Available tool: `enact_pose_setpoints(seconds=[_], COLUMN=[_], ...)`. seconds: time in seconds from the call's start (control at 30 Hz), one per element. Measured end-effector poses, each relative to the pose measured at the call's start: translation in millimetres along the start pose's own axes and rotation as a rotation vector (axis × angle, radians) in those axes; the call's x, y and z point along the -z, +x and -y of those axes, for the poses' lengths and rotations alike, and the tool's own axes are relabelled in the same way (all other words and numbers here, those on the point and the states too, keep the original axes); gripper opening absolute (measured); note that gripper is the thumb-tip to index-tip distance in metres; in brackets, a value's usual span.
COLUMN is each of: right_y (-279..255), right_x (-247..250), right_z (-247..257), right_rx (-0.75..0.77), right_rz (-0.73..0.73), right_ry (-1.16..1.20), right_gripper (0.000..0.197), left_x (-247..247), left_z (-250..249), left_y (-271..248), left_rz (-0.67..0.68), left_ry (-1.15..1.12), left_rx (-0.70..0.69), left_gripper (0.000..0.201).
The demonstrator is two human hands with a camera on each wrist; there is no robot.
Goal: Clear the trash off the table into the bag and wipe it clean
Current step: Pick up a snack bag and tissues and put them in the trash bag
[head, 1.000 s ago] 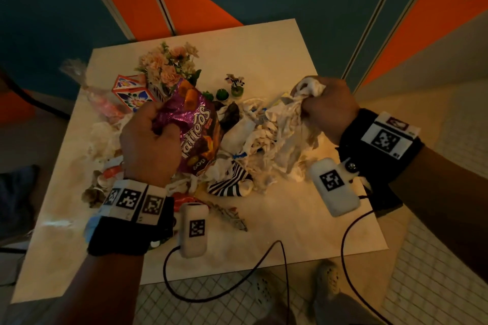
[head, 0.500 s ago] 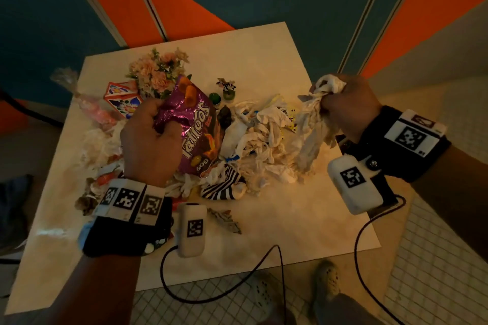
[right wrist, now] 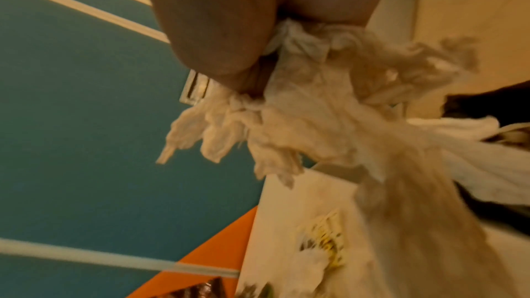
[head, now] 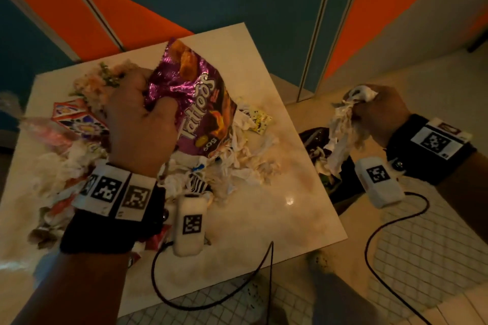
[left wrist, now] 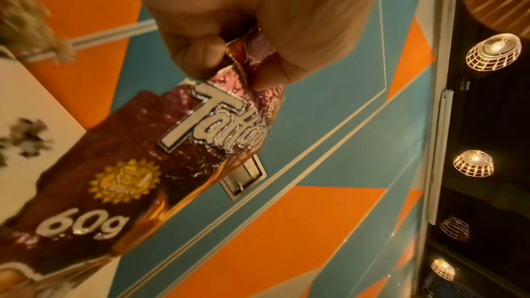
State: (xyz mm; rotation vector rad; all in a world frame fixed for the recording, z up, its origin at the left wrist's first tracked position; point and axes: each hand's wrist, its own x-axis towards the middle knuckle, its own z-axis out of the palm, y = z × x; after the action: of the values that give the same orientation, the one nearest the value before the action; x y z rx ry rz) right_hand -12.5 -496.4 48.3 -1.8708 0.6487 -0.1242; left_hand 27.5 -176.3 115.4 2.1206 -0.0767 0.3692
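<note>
The left hand (head: 140, 124) is clenched tight on one crumpled corner of a shiny purple foil snack packet (head: 195, 103), thumb and curled fingers (left wrist: 200, 53) pinching the metallic film so the rest of the packet stands free above the square, glossy white table (head: 277, 208). The right hand (head: 380, 111) is closed in a fist around a wad of soft, creased white tissue paper (head: 343, 134), whose ragged ends trail down below the fist, off the table's right edge and over the dark, crinkled trash bag (head: 317, 140) on the floor.

The packet's foil is wrinkled and catches the light, with bold white lettering and "60g" printed on it. The tissue is limp, twisted into ropes and folds, and partly blurred in the right wrist view. On the table lies a heap of more crumpled white paper scraps (head: 237, 163), a small yellow wrapper (head: 260, 120) and a black-and-white striped scrap (head: 198, 185) among them. Behind the left hand sit a bunch of pale pink flowers (head: 92, 84) and a patterned red-and-blue carton (head: 76, 119), both partly covered by the hand.

The bag's mouth is mostly hidden by the hanging tissue and the table edge; its contents are hard to make out. The table's left side is dim and smeared.
</note>
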Motion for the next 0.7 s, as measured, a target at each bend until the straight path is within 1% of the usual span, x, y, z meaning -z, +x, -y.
enact_pose_setpoints(seconds=[0.03, 0.13, 0.27, 0.43, 0.5, 0.53, 0.6, 0.63, 0.7], right_y=[3.1, 16.3, 56.8, 111.4, 128.9, 136.7, 150.9, 157.4, 168.0], right_x=[7.0, 24.5, 36.6, 30.2, 24.5, 21.0, 14.2, 11.1, 5.8], right_z=[-7.9, -35.0, -91.7, -164.7, -191.9, -206.1, -231.0, -242.3, -258.9], right_rx=[-0.026, -0.107, -0.267, -0.456, -0.512, -0.538, -0.564, -0.549, -0.521], right_rz=[-0.012, -0.012, 0.055, 0.131, 0.199, 0.241, 0.316, 0.339, 0.416], right_ry=[0.007, 0.018, -0.041, -0.114, -0.152, -0.179, -0.240, -0.283, -0.372], right_gripper=[0.033, 0.023, 0.029, 0.030, 0.023, 0.023, 0.031, 0.033, 0.032], left_x=[-12.4, -56.5, -129.6, -224.9, -259.3, -275.4, -305.4, -319.3, -345.9], left_z=[-7.2, -27.5, -43.0, -41.9, -35.3, -30.6, -21.2, -17.5, -6.8], left_y=[0.6, 2.0, 1.8, -6.3, -9.0, -10.3, -13.3, -15.5, -19.1], left_rz=[0.021, 0.107, 0.216, 0.313, 0.365, 0.399, 0.466, 0.498, 0.580], left_ry=[-0.002, -0.033, -0.022, -0.012, 0.009, 0.029, 0.074, 0.096, 0.172], left_rx=[-0.017, -0.030, -0.017, 0.070, 0.101, 0.111, 0.141, 0.172, 0.220], left_gripper=[0.026, 0.019, 0.011, 0.013, 0.012, 0.011, 0.010, 0.010, 0.013])
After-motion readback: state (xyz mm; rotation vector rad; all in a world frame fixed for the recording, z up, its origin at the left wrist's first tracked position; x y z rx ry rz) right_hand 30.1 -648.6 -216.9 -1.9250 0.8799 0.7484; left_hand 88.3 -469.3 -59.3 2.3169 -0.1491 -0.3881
